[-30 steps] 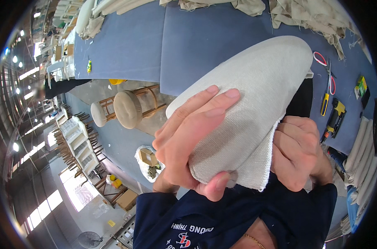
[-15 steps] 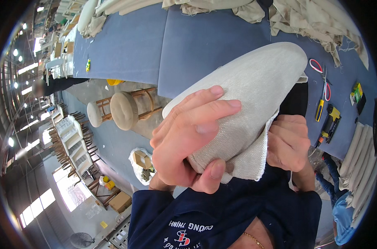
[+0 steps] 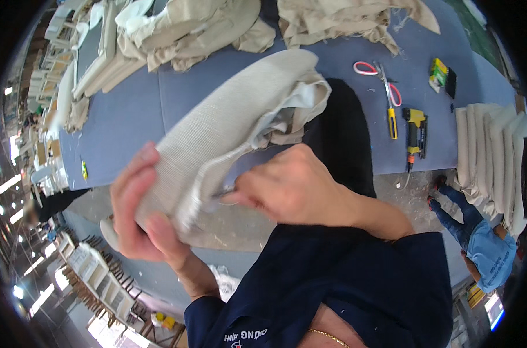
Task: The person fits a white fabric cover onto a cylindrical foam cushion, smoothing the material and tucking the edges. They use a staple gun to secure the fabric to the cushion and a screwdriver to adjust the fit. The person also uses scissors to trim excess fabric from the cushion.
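A long cushion pad [image 3: 217, 110] covered in beige woven fabric is tilted up in front of me, its far end above the blue table. My left hand [image 3: 144, 214] grips its near end, fingers on the covered face and thumb by the edge. Loose fabric [image 3: 310, 101] bunches along the pad's right side, where part of the underside shows. My right hand [image 3: 295, 185] is closed beside that edge, blurred by motion. A thin strand or tip shows between its fingers and the fabric, too small to name.
On the blue table [image 3: 118, 139] lie red-handled scissors [image 3: 385, 81], a yellow screwdriver [image 3: 393, 124], a yellow-black staple gun [image 3: 414, 130] and a green-yellow box [image 3: 438, 74]. Beige fabric [image 3: 344, 23] is heaped at the back. Stacked covered pads [image 3: 489, 156] stand right, near a person in blue [image 3: 489, 255].
The pad has moved left and tilted, now showing its loose fabric edge and underside. My left hand has gone left with it; my right hand has moved left toward the pad's underside.
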`<state>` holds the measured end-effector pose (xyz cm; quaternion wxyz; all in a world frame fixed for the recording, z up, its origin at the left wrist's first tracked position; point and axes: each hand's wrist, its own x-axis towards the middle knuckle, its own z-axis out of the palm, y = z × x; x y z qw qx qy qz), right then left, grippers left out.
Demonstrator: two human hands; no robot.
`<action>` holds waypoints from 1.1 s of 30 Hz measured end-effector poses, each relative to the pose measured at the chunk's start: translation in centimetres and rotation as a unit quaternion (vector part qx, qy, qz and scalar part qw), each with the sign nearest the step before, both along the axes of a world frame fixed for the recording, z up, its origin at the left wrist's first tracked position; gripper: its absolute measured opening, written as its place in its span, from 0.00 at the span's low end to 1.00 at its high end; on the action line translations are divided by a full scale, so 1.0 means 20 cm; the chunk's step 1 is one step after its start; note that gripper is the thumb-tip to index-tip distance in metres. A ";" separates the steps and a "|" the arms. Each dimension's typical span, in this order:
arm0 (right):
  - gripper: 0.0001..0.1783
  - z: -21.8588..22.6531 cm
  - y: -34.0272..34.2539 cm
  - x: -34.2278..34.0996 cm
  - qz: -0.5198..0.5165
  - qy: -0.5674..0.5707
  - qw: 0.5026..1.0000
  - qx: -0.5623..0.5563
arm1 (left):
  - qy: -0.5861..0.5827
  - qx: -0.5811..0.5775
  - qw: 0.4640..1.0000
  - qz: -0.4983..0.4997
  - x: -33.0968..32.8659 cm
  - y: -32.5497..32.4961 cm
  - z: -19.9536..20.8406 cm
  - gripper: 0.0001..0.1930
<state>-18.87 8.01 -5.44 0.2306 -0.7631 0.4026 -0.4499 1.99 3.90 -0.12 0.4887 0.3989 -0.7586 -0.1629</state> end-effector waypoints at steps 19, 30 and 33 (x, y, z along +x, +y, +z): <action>0.11 -1.14 -0.18 -0.07 0.055 -0.279 0.888 0.362 | -0.120 -0.069 0.990 -0.006 -0.03 -0.63 0.05 0.25; 0.21 -1.10 -0.37 -0.39 -0.341 -0.203 0.917 0.033 | -0.063 -0.063 0.995 -0.035 0.01 -0.71 0.00 0.20; 0.21 -1.06 -0.42 -0.36 -0.338 -0.178 0.922 0.064 | -0.056 -0.044 0.997 -0.034 0.02 -0.71 -0.01 0.20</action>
